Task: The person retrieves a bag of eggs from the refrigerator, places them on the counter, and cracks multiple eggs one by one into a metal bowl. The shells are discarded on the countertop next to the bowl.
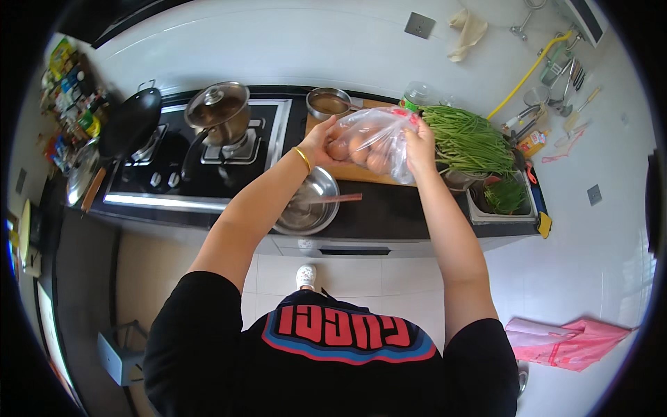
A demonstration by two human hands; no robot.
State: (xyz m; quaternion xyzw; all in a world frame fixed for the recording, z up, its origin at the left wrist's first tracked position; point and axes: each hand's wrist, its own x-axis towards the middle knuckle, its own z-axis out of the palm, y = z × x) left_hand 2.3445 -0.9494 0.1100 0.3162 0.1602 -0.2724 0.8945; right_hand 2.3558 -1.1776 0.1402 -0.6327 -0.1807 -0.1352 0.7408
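Observation:
A clear plastic bag of brown eggs (368, 147) hangs between my two hands above a wooden cutting board (379, 175). My left hand (319, 142), with a gold bangle at the wrist, is closed on the bag's left side. On its upper right, my right hand (420, 144) grips the gathered plastic near a red patch. Just below my left hand stands a metal bowl (309, 215) with chopsticks (337, 199) laid across it. Behind the bag is a small metal pan (328, 103) holding some liquid.
Left on the gas stove (187, 163) stand a lidded pot (221, 115) and a black wok (130, 125). Long green stalks (469, 137) are heaped at the right, beside a sink (486, 214) with more greens. Bottles (76, 97) crowd the far left; a pink bag (577, 344) lies lower right.

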